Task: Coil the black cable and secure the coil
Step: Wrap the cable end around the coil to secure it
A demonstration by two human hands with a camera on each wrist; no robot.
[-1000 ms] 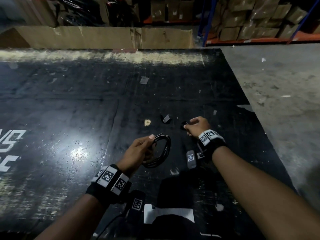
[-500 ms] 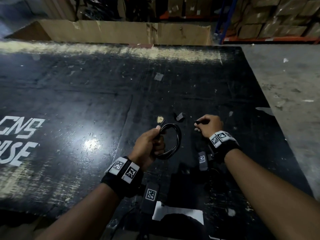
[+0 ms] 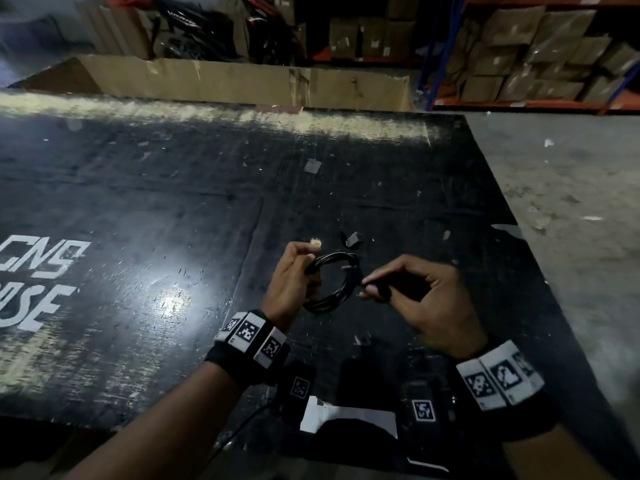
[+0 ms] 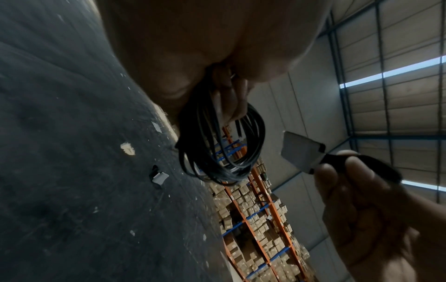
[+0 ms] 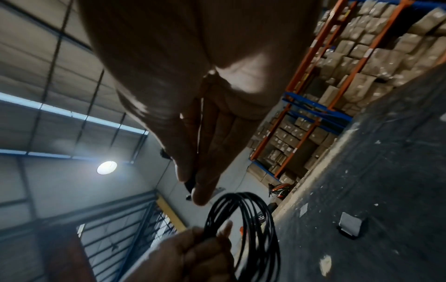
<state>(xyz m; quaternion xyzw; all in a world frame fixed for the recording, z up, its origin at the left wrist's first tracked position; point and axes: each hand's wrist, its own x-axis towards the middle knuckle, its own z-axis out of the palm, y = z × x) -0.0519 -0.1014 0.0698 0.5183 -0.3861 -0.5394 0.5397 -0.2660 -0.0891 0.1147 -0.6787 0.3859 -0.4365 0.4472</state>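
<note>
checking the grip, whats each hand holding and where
Left hand grips the coiled black cable at its left side; right hand pinches a short black strap by its end.

In the head view the left hand (image 3: 291,282) covers the left side of the coil (image 3: 341,282), so how many turns it has I cannot tell. The strip (image 4: 299,152) in the right hand (image 3: 415,303) shows well only in the left wrist view; its black end disappears between the fingers (image 4: 342,183). In the right wrist view the palm hides almost all of it. Both forearms are cut by the bottom edge. The white lettering (image 3: 38,282) on the table (image 3: 138,202) is cut by the left edge.
</note>
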